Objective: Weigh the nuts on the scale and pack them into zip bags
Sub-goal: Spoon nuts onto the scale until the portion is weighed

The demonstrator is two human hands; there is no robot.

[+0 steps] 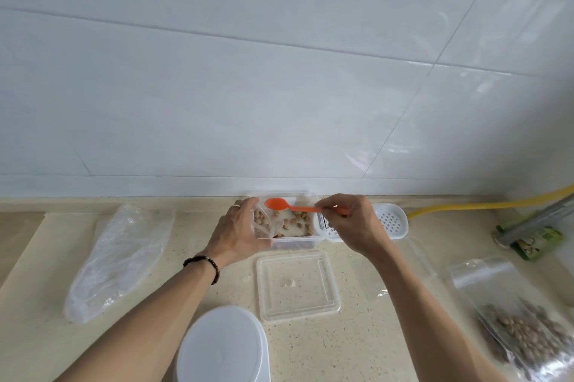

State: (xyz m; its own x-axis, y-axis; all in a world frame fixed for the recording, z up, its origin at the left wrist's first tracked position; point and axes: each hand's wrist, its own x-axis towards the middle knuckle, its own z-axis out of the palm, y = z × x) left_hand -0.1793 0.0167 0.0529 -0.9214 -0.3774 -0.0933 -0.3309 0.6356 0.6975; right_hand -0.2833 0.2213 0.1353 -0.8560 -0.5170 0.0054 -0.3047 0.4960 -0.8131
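A clear tub (296, 228) stood at the back of the counter (357, 335), against the tiled wall, with a thin scatter of nuts (296, 223) in it. The left hand (240, 234) gripped a small clear zip bag (264, 226) at the tub's left end, a few nuts already inside. The right hand (351, 223) pinched the handle of an orange spoon (279, 204), its bowl hanging over the tub. Just in front of the tub lay its clear lid (298, 285). Right of the tub sat a white perforated tray (391, 221). Far right of the tub lay a filled bag of nuts (521, 329).
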